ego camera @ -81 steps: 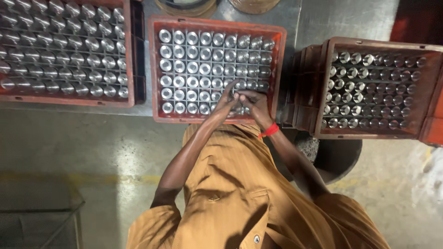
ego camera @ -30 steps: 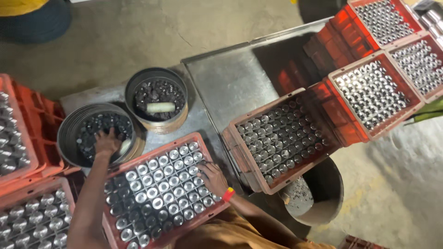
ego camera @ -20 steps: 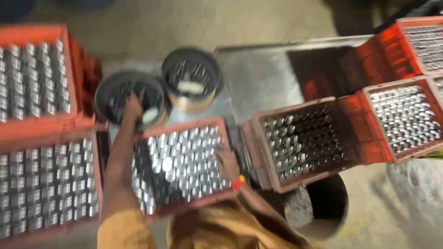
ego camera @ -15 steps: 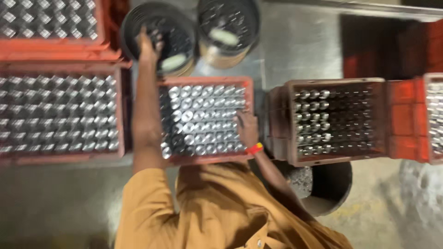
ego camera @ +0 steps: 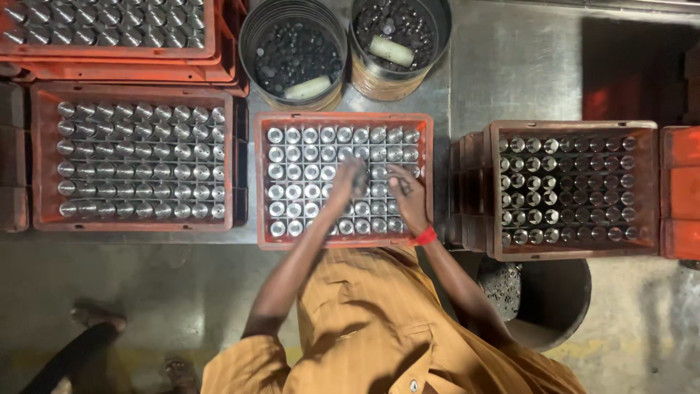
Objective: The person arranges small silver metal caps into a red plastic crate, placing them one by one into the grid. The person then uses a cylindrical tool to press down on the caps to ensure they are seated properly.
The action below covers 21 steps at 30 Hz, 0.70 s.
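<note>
A red crate of upright shiny metal cylinders sits on the steel table right in front of me. My left hand hovers blurred over the crate's middle rows with its fingers bunched; whether it holds anything cannot be made out. My right hand, with a red band at the wrist, lies on the cylinders just to the right, fingers spread. Behind the crate stand two round metal drums of small dark parts, each with a pale roller lying inside.
More red crates of cylinders flank the middle one: one at the left, one stacked at the back left, one at the right. A dark round bin stands below the table edge. Another person's feet are at the lower left.
My left hand has come back from the left drum to the middle of the crate. My right hand stayed on the crate. The view has swung until it looks straight down.
</note>
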### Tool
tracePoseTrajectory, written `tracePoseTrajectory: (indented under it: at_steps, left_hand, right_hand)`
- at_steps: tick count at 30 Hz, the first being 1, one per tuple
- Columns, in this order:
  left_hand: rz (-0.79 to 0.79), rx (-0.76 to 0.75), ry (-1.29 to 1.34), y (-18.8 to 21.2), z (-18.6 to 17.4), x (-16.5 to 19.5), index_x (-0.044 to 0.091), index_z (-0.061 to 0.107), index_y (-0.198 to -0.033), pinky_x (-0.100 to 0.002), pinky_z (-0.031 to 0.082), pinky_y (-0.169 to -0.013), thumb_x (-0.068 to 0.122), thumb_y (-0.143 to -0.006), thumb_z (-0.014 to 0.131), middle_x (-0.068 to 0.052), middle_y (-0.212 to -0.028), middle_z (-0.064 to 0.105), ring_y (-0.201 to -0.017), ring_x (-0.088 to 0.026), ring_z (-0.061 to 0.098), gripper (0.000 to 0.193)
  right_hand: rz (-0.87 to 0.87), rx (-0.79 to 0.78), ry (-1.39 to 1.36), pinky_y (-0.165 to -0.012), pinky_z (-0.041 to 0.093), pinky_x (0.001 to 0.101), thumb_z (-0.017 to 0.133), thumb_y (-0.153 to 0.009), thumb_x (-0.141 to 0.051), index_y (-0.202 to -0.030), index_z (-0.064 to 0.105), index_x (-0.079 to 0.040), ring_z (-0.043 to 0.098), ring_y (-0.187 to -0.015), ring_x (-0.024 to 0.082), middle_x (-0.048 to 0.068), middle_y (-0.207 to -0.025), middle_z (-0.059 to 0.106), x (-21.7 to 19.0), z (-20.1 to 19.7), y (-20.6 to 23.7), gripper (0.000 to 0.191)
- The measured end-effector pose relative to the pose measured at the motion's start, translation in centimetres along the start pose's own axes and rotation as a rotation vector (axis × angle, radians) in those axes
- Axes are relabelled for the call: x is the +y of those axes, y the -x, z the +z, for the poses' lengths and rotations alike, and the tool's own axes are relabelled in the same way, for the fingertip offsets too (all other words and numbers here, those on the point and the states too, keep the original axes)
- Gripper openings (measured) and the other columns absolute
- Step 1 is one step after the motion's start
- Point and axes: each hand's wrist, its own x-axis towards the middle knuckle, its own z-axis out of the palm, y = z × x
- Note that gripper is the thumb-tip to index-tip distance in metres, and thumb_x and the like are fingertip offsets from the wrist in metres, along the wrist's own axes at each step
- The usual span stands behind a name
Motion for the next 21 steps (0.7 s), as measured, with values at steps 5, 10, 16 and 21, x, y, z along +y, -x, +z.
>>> tracePoseTrajectory:
  at_steps: [5, 10, 16, 21]
  left_hand:
    - [-0.081, 0.153, -0.068, 4.1, 0.9, -4.7, 0.019, 0.049, -0.119, -0.024, 0.032, -0.037, 0.035, -0.103, 0.045, 0.005, -0.063, 0.048, -0.044, -0.007, 0.043, 0.023]
    - [-0.238, 0.202, 0.344, 6.0, -2.2, -4.9, 0.014, 0.06, -0.104, -0.02, 0.027, -0.041, 0.03, -0.102, 0.053, 0.004, -0.072, 0.051, -0.051, -0.005, 0.042, 0.018]
    - [-0.256, 0.167, 0.545, 7.2, -5.0, -4.7, 0.01, 0.066, -0.105, -0.023, 0.034, -0.045, 0.033, -0.1, 0.053, -0.002, -0.075, 0.059, -0.055, -0.013, 0.049, 0.028]
    - [-0.218, 0.138, 0.596, 7.2, -5.2, -5.2, 0.012, 0.061, -0.105, -0.023, 0.034, -0.045, 0.029, -0.106, 0.055, -0.001, -0.073, 0.055, -0.055, -0.011, 0.047, 0.018]
  right_hand:
    - [0.014, -0.093, 0.183, -0.081, 0.058, 0.0299, 0.077, -0.097, -0.016, -0.118, 0.079, 0.002, 0.068, -0.095, 0.015, 0.012, -0.11, 0.072, 0.9, 3.9, 0.5, 0.028]
    - [0.095, 0.051, 0.034, -0.085, 0.057, 0.0276, 0.07, -0.1, -0.024, -0.115, 0.072, -0.002, 0.068, -0.096, 0.011, 0.006, -0.107, 0.074, -1.3, 4.7, -1.3, 0.026]
    - [-0.255, 0.142, 0.635, -0.083, 0.056, 0.0393, 0.075, -0.088, -0.01, -0.104, 0.077, -0.002, 0.067, -0.1, 0.031, 0.018, -0.108, 0.069, -4.2, 2.6, -6.5, 0.018]
    - [-0.516, -0.08, 0.977, -0.095, 0.055, 0.0455, 0.063, -0.084, -0.003, -0.111, 0.073, -0.001, 0.067, -0.108, 0.035, 0.018, -0.11, 0.07, -5.2, 2.5, -7.3, 0.029]
